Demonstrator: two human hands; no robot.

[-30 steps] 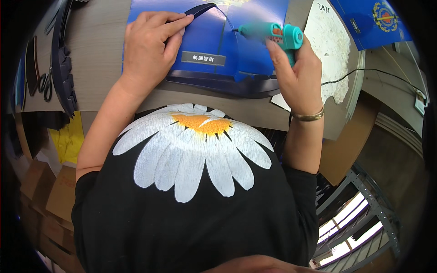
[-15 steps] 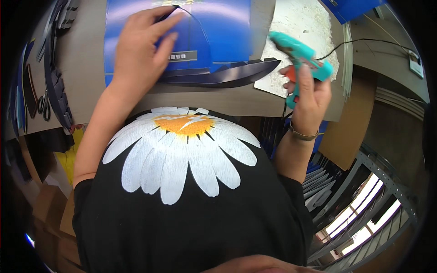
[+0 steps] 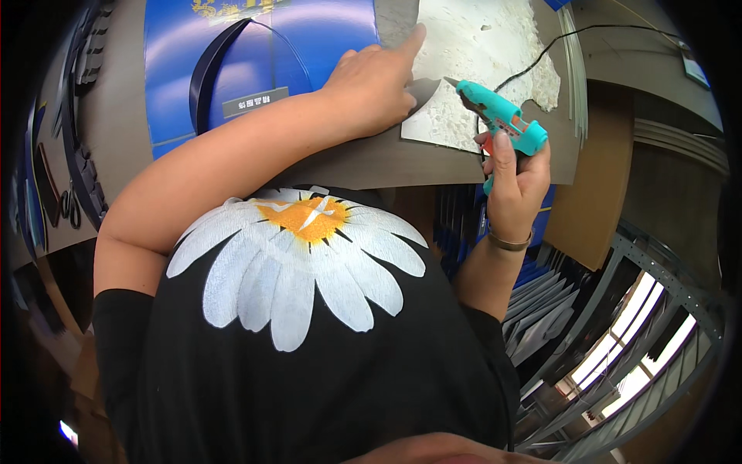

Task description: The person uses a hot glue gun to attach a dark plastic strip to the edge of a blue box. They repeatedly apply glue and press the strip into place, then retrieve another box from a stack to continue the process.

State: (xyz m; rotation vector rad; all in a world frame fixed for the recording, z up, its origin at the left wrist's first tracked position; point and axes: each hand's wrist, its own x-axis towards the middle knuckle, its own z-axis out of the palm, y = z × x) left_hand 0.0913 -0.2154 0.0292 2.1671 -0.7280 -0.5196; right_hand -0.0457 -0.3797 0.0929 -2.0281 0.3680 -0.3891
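Observation:
My right hand (image 3: 519, 179) grips a teal hot glue gun (image 3: 498, 112) with an orange trigger. Its nozzle points up and left, close to the tip of a dark strip (image 3: 425, 90). My left hand (image 3: 375, 87) reaches across to the right over that strip, index finger stretched out and the others partly bent. It hides most of the strip, and whether it touches it I cannot tell. Left of it lies a glossy blue panel (image 3: 174, 93) with gold print and a grey label (image 3: 255, 103). A curved dark blue band (image 3: 202, 81) rests on the panel.
A white glue-crusted sheet (image 3: 464, 46) lies under the gun. The black cord (image 3: 549, 48) runs to the upper right. Scissors (image 3: 71, 205) and dark notched strips (image 3: 85, 178) lie at the table's left. A brown board (image 3: 591, 182) and metal shelving (image 3: 665, 286) stand at right.
My left hand has left the dark band on the blue panel and swung right over the strip's end. The glue gun has shifted slightly left and down. The panel appears further left in view.

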